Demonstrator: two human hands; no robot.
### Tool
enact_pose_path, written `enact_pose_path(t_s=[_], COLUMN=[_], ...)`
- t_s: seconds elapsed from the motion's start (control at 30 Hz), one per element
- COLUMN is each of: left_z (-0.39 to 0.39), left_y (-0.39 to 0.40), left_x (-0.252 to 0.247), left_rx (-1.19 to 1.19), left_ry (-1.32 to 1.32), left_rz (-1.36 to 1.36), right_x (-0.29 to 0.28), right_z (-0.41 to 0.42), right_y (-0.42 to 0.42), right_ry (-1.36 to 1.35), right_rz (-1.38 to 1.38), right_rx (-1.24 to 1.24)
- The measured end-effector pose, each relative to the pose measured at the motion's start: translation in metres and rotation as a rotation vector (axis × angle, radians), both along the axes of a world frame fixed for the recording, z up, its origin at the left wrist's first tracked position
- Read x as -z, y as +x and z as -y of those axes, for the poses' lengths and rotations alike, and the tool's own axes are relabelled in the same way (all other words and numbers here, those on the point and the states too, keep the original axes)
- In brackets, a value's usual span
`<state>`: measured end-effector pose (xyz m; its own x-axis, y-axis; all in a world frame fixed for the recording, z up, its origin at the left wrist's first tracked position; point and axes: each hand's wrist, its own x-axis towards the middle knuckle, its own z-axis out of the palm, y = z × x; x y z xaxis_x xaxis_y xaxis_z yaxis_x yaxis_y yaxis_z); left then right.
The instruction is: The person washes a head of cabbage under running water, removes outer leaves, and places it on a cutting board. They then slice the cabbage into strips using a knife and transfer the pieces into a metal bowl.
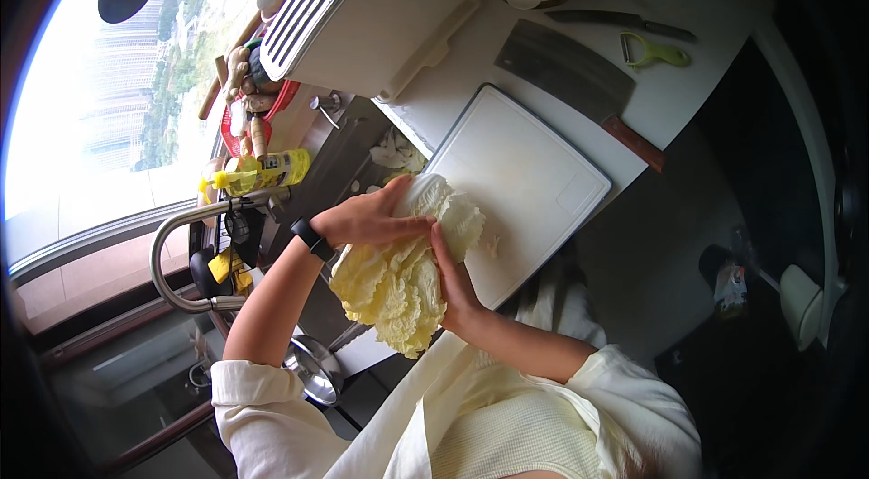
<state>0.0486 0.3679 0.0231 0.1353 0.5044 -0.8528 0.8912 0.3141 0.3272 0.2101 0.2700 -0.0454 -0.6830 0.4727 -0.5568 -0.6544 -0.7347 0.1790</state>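
My left hand [373, 215], with a black band at the wrist, lies over the napa cabbage leaves [394, 275] and grips them near their pale end. From the other side my right hand [456, 279] holds the same leaves. The bundle hangs over the lower left part of a white cutting board [519, 173]; its yellow frilly ends point towards my body. A small cabbage scrap [493, 246] lies on the board. Beyond the board's upper right edge rests a cleaver [567, 68] with a wooden handle. Parts of both palms are hidden by the leaves.
Left of the board is a metal sink [353, 139] with cabbage pieces [397, 149] and a curved faucet [159, 255]. A yellow soap bottle [271, 170] stands by the window. A knife [597, 18], a green peeler [655, 52] and a dish rack [380, 10] are farther back.
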Motion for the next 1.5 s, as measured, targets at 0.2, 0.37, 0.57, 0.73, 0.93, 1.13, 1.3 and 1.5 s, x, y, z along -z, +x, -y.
enact_pose_path(t_s=[0.2,0.37,0.57,0.73,0.93,1.13,1.3,1.5], left_z=[-0.014,-0.004,0.015,0.025,0.046,0.031,0.038,0.032], left_y=[0.044,0.048,0.032,0.042,0.062,0.033,0.051,0.053], left_x=[-0.011,0.023,0.041,0.042,0.042,0.092,0.065,0.047], left_rx=[0.271,0.223,0.123,0.162,-0.036,-0.329,-0.439,-0.209], left_ry=[0.404,0.435,0.532,0.546,0.64,0.484,0.274,0.587], left_rz=[0.014,0.03,0.168,0.064,0.001,0.108,0.391,0.133], right_x=[0.052,0.073,0.078,0.035,0.042,0.043,0.055,0.078], right_z=[0.007,0.007,0.011,0.009,0.014,0.012,0.01,-0.006], right_y=[0.003,0.012,0.011,0.033,0.049,0.048,0.032,0.028], right_ry=[0.501,0.465,0.555,0.332,0.269,0.29,0.312,0.779], right_rz=[0.546,0.6,0.788,0.763,0.69,0.631,0.626,0.787], right_rx=[0.15,0.101,-0.008,0.083,0.104,0.091,0.097,0.091])
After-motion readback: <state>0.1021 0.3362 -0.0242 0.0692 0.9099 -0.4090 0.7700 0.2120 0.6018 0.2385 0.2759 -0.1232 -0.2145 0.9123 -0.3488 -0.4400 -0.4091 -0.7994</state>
